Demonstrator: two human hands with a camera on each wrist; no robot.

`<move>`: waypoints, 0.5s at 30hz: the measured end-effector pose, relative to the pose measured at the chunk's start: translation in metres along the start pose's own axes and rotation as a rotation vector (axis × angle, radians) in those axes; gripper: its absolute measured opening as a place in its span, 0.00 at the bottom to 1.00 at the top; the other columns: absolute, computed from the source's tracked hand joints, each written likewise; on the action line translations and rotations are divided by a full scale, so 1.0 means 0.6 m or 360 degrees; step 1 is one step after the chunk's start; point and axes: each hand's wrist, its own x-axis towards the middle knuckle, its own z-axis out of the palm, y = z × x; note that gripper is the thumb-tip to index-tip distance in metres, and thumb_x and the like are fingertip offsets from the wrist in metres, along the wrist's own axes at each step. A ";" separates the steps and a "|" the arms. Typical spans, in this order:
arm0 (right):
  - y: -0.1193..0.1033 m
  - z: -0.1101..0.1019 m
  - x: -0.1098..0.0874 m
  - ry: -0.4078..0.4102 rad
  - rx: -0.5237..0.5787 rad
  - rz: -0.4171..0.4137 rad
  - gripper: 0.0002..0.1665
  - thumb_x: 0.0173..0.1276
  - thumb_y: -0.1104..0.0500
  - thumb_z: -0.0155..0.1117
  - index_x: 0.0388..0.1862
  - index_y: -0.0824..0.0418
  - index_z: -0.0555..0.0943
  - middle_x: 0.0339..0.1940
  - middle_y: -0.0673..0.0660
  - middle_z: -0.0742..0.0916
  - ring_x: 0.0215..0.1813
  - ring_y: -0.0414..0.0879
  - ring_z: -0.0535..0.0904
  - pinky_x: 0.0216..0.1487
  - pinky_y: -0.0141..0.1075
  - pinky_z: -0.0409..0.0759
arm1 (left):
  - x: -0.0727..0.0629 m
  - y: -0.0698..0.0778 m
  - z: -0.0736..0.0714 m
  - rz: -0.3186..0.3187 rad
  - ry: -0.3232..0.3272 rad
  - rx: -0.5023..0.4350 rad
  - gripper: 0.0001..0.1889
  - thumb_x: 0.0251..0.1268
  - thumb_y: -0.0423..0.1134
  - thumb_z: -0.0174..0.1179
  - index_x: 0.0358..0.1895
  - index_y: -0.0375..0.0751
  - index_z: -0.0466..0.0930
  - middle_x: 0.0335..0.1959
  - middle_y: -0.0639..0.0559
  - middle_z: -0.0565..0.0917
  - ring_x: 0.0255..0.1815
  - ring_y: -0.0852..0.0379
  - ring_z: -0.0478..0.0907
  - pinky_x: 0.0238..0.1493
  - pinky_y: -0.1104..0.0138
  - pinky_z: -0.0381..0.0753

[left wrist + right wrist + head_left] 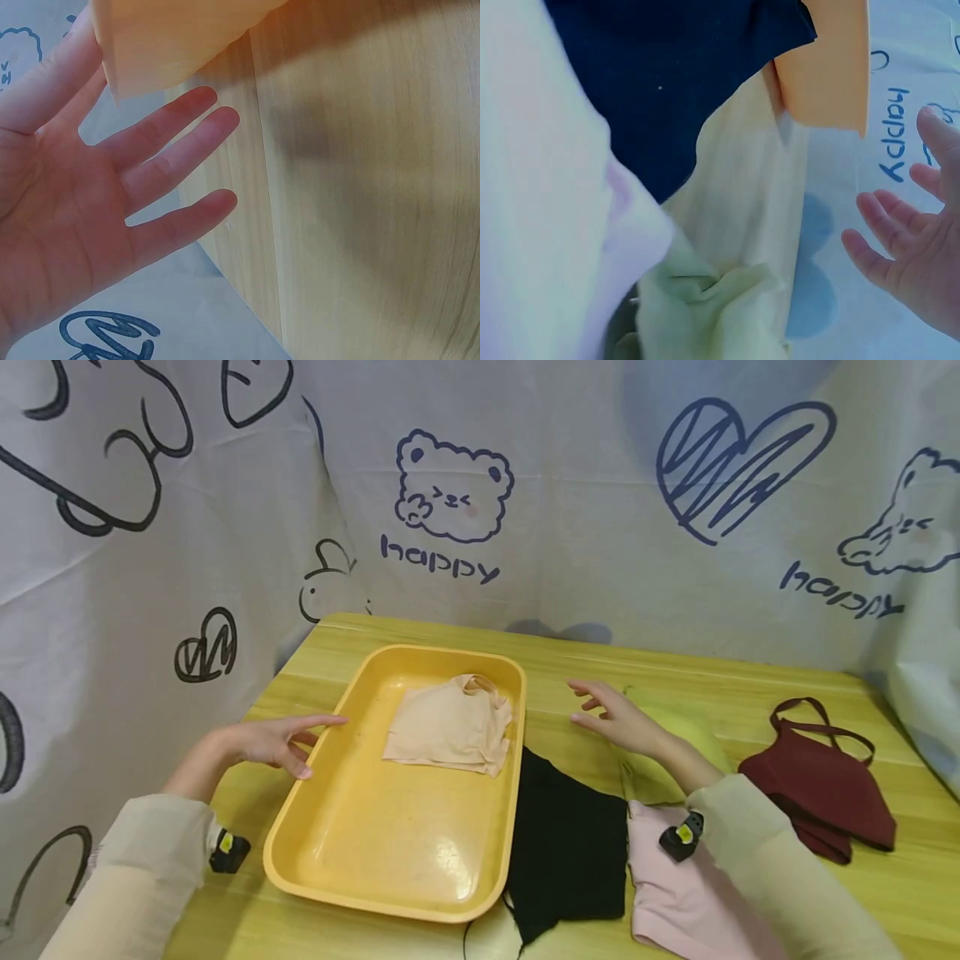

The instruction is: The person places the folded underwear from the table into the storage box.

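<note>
My left hand [266, 745] is at the left rim of a yellow plastic tray [397, 860]. Its index finger and thumb lie over the rim; in the left wrist view the other fingers are spread and straight outside the wall. A beige folded garment [442, 727] lies in the far part of the tray. To the right of the tray, my right hand [618, 718] is in the air with loosely bent fingers and holds nothing. Nearest to it is a yellow-green garment [690, 722], partly hidden by the forearm.
Beside the tray lies a black garment [570, 852], its edge against the tray wall. A pink garment [675, 902] lies right of it, under my right sleeve. Farther right is a dark red strappy bra top [817, 777]. A white cloth with drawings [570, 527] hangs behind the wooden table [555, 668].
</note>
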 end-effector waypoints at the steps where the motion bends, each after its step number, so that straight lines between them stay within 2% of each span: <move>1: 0.001 -0.001 -0.003 -0.0003 0.0002 0.0013 0.32 0.70 0.58 0.51 0.70 0.64 0.56 0.66 0.67 0.65 0.59 0.62 0.67 0.58 0.59 0.65 | 0.000 -0.001 0.000 0.0004 -0.0002 -0.0010 0.47 0.52 0.37 0.65 0.71 0.37 0.42 0.66 0.20 0.44 0.60 0.29 0.61 0.50 0.55 0.73; 7: 0.002 -0.014 -0.017 -0.0034 -0.0005 0.0074 0.33 0.70 0.58 0.51 0.70 0.64 0.54 0.65 0.69 0.65 0.60 0.63 0.66 0.58 0.59 0.65 | 0.000 -0.002 0.000 0.0016 -0.0008 -0.0036 0.47 0.52 0.37 0.65 0.70 0.36 0.42 0.66 0.21 0.44 0.60 0.28 0.60 0.51 0.54 0.73; 15: 0.007 -0.034 -0.034 -0.0105 -0.0041 0.0069 0.34 0.71 0.55 0.50 0.69 0.67 0.55 0.64 0.71 0.65 0.59 0.66 0.67 0.56 0.57 0.69 | -0.001 0.002 -0.001 0.0000 -0.0021 -0.0047 0.48 0.52 0.36 0.65 0.71 0.36 0.41 0.65 0.20 0.46 0.60 0.28 0.61 0.51 0.54 0.73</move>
